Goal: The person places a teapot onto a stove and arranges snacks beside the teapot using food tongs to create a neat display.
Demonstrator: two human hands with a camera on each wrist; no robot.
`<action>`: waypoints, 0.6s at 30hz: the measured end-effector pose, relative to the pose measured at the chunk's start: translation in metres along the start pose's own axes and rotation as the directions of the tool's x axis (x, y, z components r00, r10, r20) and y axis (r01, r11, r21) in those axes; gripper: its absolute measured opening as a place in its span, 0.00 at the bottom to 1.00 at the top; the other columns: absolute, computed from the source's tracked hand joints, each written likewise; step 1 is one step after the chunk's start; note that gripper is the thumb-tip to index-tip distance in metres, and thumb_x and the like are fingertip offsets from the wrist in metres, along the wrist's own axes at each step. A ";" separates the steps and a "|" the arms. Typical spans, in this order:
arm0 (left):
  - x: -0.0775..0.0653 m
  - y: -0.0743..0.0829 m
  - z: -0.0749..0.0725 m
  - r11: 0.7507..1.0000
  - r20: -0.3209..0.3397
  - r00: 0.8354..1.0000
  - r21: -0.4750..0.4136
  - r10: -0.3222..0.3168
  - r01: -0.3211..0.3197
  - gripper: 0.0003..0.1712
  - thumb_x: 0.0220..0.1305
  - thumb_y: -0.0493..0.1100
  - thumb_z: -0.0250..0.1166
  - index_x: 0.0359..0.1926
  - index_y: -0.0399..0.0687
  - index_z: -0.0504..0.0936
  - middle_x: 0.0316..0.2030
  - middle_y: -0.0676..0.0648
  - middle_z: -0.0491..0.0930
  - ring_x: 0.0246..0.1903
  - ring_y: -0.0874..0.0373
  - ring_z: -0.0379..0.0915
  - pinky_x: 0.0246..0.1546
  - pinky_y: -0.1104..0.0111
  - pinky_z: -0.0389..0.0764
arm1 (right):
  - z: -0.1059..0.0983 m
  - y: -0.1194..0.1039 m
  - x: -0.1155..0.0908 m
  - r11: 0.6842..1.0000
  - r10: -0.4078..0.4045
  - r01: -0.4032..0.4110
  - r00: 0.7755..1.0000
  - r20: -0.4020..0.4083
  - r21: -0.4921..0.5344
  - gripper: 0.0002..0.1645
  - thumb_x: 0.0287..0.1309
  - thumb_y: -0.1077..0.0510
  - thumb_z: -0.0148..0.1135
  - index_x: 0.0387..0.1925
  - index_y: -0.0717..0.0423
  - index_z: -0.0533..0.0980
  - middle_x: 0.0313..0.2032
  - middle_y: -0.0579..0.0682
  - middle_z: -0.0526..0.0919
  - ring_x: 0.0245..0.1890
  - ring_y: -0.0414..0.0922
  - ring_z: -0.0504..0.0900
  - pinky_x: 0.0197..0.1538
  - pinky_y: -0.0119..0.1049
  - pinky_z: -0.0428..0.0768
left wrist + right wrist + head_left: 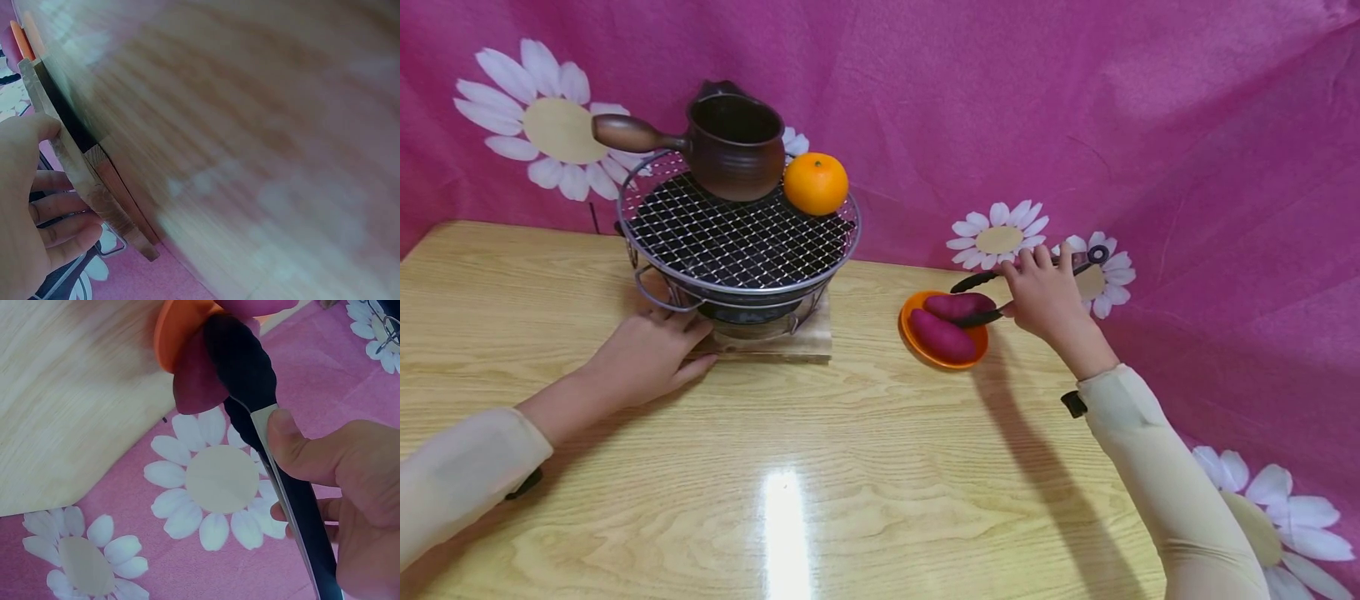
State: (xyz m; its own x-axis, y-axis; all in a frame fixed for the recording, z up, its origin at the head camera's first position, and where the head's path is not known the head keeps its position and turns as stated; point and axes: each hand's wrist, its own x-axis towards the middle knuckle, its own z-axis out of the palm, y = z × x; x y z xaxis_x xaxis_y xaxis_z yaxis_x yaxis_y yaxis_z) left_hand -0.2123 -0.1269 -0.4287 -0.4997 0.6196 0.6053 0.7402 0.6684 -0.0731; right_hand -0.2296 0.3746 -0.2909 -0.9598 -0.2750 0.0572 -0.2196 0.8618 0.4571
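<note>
My left hand point(651, 350) holds the front left part of the wooden board point(775, 343) under the round grill. In the left wrist view, the thumb point(49, 127) lies at the board's edge and the fingers are on the grill side. My right hand point(1045, 292) grips a pair of black-tipped tongs point(976, 282), thumb on one arm and fingers on the other. The tong tips are spread about the rear purple sweet potato point(951, 305). A second sweet potato point(942, 337) lies in front of it, both in a small orange dish point(912, 343).
The round grill point(737, 287) carries a wire mesh. On it stand a dark brown side-handled pot point(737, 162) and an orange mandarin point(816, 183). Behind the wooden table point(865, 467) hangs a magenta cloth point(925, 108) with white flowers.
</note>
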 end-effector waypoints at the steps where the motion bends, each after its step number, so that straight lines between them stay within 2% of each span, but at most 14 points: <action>1: 0.000 0.000 0.000 1.000 0.002 1.000 0.000 -0.001 0.001 0.44 0.76 0.69 0.25 0.36 0.43 0.79 0.37 0.38 0.79 0.23 0.38 0.77 0.15 0.51 0.71 | 0.000 0.000 0.000 1.000 -0.003 0.003 1.000 -0.004 -0.001 0.34 0.52 0.52 0.75 0.56 0.62 0.72 0.52 0.68 0.74 0.59 0.66 0.66 0.67 0.71 0.54; 12: -0.001 -0.002 0.003 1.000 -0.009 1.000 -0.013 0.003 -0.003 0.42 0.77 0.69 0.28 0.36 0.43 0.78 0.35 0.40 0.78 0.22 0.39 0.76 0.15 0.51 0.70 | 0.007 0.000 0.004 0.999 -0.030 0.031 1.000 0.003 -0.030 0.34 0.54 0.53 0.74 0.58 0.63 0.71 0.52 0.67 0.73 0.56 0.65 0.68 0.64 0.69 0.56; 16: -0.002 -0.003 0.002 1.000 0.005 1.000 -0.012 0.000 0.000 0.32 0.76 0.65 0.44 0.36 0.44 0.78 0.36 0.40 0.78 0.22 0.39 0.76 0.15 0.51 0.70 | 0.009 0.001 0.006 0.999 -0.033 0.033 0.999 -0.009 -0.040 0.33 0.55 0.54 0.73 0.58 0.63 0.71 0.53 0.67 0.73 0.56 0.66 0.68 0.66 0.70 0.57; 18: -0.002 -0.003 0.001 1.000 0.015 1.000 -0.008 0.002 -0.002 0.24 0.71 0.60 0.55 0.37 0.43 0.78 0.36 0.40 0.78 0.23 0.39 0.76 0.16 0.51 0.71 | 0.010 0.001 0.007 0.998 -0.035 0.035 0.999 -0.016 -0.043 0.32 0.55 0.54 0.73 0.58 0.62 0.72 0.53 0.67 0.73 0.57 0.66 0.68 0.67 0.71 0.56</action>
State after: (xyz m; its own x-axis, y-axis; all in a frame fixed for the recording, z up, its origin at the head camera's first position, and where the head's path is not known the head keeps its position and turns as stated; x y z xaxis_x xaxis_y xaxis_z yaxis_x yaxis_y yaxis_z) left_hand -0.2135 -0.1296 -0.4305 -0.5050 0.6271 0.5931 0.7450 0.6637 -0.0676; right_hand -0.2383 0.3776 -0.2989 -0.9484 -0.3122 0.0556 -0.2450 0.8327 0.4965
